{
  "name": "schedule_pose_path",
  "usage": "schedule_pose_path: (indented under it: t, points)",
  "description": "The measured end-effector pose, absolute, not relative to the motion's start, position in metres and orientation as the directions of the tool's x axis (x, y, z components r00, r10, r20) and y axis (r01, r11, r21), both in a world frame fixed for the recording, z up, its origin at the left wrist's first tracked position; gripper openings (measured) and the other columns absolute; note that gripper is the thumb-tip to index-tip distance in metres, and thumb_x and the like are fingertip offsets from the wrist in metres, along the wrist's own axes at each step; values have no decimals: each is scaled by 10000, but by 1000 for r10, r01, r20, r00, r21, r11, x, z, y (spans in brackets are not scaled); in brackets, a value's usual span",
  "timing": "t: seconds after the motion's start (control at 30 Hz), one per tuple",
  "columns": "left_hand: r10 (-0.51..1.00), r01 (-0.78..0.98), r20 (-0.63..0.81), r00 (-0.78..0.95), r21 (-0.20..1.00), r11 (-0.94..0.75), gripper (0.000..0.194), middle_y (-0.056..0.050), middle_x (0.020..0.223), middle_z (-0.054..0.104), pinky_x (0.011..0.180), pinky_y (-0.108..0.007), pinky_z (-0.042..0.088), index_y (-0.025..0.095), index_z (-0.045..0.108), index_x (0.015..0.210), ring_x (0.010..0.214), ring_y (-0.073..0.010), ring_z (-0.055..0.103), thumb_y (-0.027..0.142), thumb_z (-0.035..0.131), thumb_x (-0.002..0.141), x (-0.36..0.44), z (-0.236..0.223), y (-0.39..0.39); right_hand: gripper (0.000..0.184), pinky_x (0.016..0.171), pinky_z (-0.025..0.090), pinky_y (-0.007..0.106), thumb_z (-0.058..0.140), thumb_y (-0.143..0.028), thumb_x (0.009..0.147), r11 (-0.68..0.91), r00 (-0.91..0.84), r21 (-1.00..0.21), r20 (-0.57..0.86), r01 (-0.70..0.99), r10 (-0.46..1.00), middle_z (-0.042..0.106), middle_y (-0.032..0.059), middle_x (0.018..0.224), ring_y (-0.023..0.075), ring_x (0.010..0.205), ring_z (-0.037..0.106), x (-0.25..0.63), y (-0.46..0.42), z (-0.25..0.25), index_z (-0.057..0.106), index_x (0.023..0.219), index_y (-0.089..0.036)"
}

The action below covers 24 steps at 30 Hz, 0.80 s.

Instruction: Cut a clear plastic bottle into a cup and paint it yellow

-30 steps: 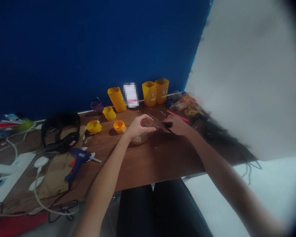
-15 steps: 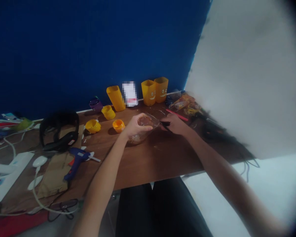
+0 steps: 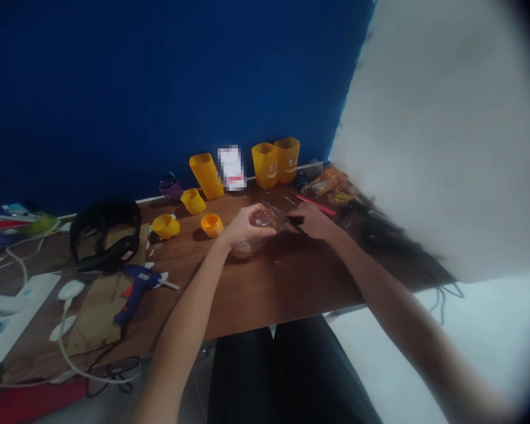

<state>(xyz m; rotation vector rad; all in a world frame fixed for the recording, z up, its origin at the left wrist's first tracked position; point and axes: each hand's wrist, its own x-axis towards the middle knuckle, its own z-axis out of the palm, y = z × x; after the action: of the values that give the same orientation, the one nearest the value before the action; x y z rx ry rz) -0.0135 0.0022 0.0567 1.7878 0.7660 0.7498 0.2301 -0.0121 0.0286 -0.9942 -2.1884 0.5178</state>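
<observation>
My left hand (image 3: 242, 227) is closed around a clear plastic bottle (image 3: 263, 219), tilted just above the brown table. Its thumb lies along the near side. On the right, my right hand (image 3: 315, 222) grips dark-handled scissors (image 3: 295, 220) against a cut strip or edge of the clear plastic. The blades are too blurred to make out well. Left of the bottle stands a small jar of orange-yellow paint (image 3: 212, 225). Behind it are two cut yellow cups, one nearer (image 3: 166, 226) and one farther (image 3: 193, 201).
Yellow containers with smiling faces (image 3: 276, 162) and a plain one (image 3: 206, 176) stand along the blue wall. A blue glue gun (image 3: 136, 288), cardboard, a black headset (image 3: 103, 235) and white cables crowd the left. A red stick (image 3: 315, 204) and plastic scraps lie at right.
The clear plastic between my hands has shifted slightly. My hands keep their grips and stay nearly in place.
</observation>
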Motion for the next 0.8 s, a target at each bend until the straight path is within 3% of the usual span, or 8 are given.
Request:
schedule_pose_path:
  t: [0.27,0.37,0.43,0.6,0.8]
  points:
    - [812,78,117,572,978,-196,505,-58,971,713,935,-391,488,159,629,986,945,-204,665,331,885,586,-17,55,3,212,577,363,232,619,-339,790,558,-349,-623,436,549,830,560,-11,572,85,545,455,227,-10,21,697,708,-160]
    - [875,-58,133,466,991,-120,529,-56,989,711,907,-372,510,170,613,1013,920,-190,678,367,880,600,-14,44,9,222,607,420,261,625,-369,784,492,-209,-646,466,583,860,646,29,670,126,600,540,227,-7,17,722,788,-170]
    - [935,-210,132,329,976,-64,501,-53,1026,700,858,-358,532,191,593,1041,865,-167,685,493,794,697,-11,32,15,236,638,457,287,630,-374,784,440,-111,-658,479,611,871,681,60,725,158,637,592,227,-4,15,726,828,-163]
    - [972,-365,187,144,923,-124,647,-57,1145,671,875,-346,540,255,524,1234,899,-158,687,558,762,714,-9,10,27,234,679,468,328,619,-364,792,312,52,-617,498,722,865,707,93,767,214,703,644,228,-1,11,724,870,-169]
    - [953,-391,273,134,898,-202,708,-48,1202,635,989,-372,508,305,427,1345,1098,-169,639,510,748,748,-10,6,26,361,741,484,333,656,-362,771,305,68,-630,496,714,866,710,79,879,210,778,648,225,-2,11,699,1083,-186]
